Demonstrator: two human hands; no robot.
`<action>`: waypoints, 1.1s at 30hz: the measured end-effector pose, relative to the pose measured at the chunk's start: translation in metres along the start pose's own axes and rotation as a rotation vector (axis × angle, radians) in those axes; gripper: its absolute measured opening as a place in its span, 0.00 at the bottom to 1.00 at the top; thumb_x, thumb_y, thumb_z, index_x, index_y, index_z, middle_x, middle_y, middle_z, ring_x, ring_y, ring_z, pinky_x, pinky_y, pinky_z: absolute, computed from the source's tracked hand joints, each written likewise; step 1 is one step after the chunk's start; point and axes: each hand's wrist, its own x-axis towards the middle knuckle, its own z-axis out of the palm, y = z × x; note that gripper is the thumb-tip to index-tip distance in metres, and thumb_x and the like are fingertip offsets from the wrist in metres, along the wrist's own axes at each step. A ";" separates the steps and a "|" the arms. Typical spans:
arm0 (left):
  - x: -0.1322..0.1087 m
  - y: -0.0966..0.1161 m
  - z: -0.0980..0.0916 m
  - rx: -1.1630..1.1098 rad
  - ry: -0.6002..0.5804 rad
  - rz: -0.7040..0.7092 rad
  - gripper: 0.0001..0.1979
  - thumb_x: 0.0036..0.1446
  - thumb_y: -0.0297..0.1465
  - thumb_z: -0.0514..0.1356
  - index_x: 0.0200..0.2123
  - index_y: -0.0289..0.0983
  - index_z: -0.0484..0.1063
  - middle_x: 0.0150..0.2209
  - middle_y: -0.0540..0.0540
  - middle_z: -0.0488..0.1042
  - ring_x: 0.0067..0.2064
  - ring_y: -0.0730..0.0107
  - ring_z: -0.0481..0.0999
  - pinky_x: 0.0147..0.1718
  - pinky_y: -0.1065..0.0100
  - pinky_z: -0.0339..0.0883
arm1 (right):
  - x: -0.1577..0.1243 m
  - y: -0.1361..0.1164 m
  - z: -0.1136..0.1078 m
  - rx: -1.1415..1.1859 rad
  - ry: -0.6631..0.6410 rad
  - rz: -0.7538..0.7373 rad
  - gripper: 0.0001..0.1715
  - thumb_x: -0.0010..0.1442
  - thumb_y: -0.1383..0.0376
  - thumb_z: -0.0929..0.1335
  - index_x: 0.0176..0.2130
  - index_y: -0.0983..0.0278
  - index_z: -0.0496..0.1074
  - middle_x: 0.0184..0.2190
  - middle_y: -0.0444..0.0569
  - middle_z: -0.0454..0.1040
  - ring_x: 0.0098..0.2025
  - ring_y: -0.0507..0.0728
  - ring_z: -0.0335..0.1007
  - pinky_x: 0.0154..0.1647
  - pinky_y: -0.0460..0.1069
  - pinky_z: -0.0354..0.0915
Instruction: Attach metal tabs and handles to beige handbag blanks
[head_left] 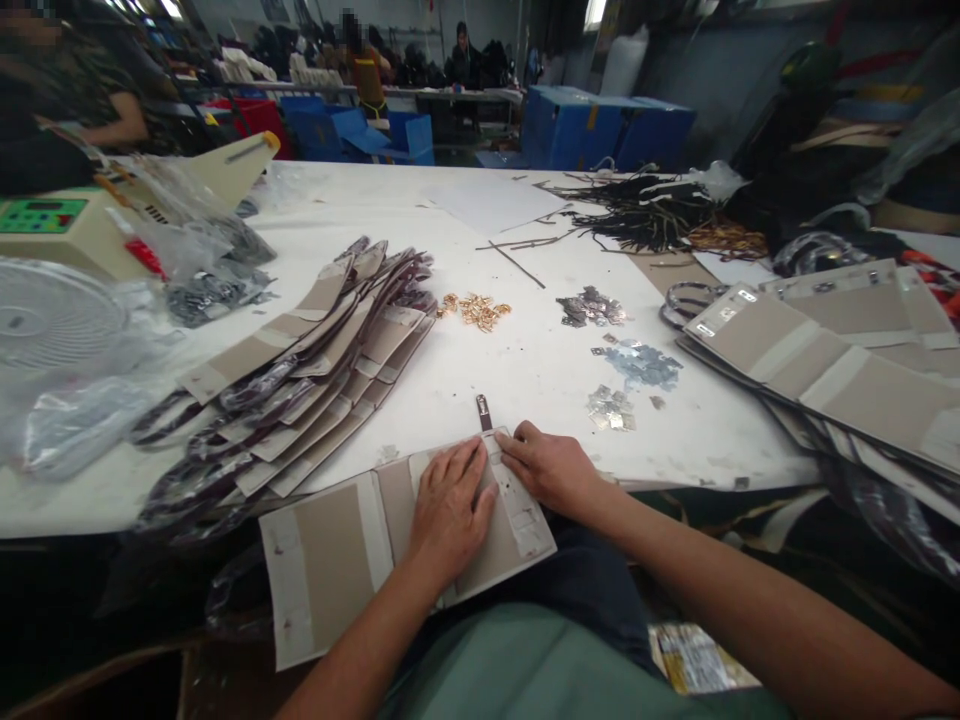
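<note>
A beige bag panel (322, 560) with pale taped strips lies face-down over the table's front edge and my lap. A short dark strap tab (484, 412) with a metal piece at its tip sticks out from the panel's far edge. My left hand (450, 505) rests flat on the panel, fingers stretched toward the base of the tab. With its fingers curled, my right hand (551, 465) grips the panel's far right corner beside the tab. Anything small under those right fingertips is hidden.
Stacked bag panels with plastic-wrapped handles stand left (322, 360) and right (832, 340). Between them lie gold hardware (482, 312), dark metal plates (592, 307), silvery plates (641, 365) and black straps (645, 210). A beige machine (75, 235) sits left; a co-worker's arm (120, 120) is behind it.
</note>
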 end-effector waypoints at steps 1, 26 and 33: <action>0.000 0.001 0.000 0.004 0.001 0.001 0.27 0.69 0.35 0.55 0.70 0.40 0.63 0.71 0.41 0.65 0.70 0.50 0.62 0.69 0.46 0.56 | -0.001 -0.001 -0.001 -0.001 -0.004 0.003 0.26 0.76 0.55 0.58 0.69 0.53 0.64 0.54 0.52 0.74 0.43 0.58 0.77 0.39 0.50 0.64; -0.002 -0.009 0.010 0.074 0.090 0.048 0.27 0.70 0.36 0.53 0.69 0.36 0.65 0.70 0.42 0.67 0.69 0.51 0.65 0.68 0.47 0.59 | -0.019 0.145 -0.009 0.063 0.213 0.510 0.17 0.61 0.55 0.71 0.47 0.55 0.85 0.49 0.48 0.83 0.50 0.62 0.77 0.48 0.50 0.67; -0.005 -0.006 0.008 0.054 0.084 0.039 0.27 0.69 0.34 0.55 0.69 0.37 0.65 0.70 0.41 0.67 0.69 0.51 0.65 0.69 0.46 0.58 | -0.015 0.141 -0.011 0.035 0.191 0.498 0.19 0.61 0.58 0.70 0.50 0.55 0.83 0.48 0.48 0.83 0.49 0.62 0.77 0.47 0.51 0.67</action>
